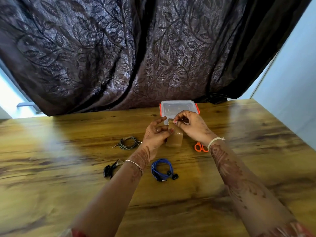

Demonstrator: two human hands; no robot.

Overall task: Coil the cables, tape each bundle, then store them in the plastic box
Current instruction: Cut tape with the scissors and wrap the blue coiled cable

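Over the table [68, 168] my left hand [154, 135] grips the tape [174, 140], my right hand [192, 124] pinches what looks like its loose end; the blue cable [161, 169] lies toward me, nearer my left hand.

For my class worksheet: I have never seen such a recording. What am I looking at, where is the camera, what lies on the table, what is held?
No machine here: a person works with bare hands, and the one picture comes from a camera worn on the head, looking down. The left hand holds a tape roll while the right hand pinches its loose end. On the wooden table lie a blue cable, a grey cable, a black cable, orange scissors and a lidded plastic box.
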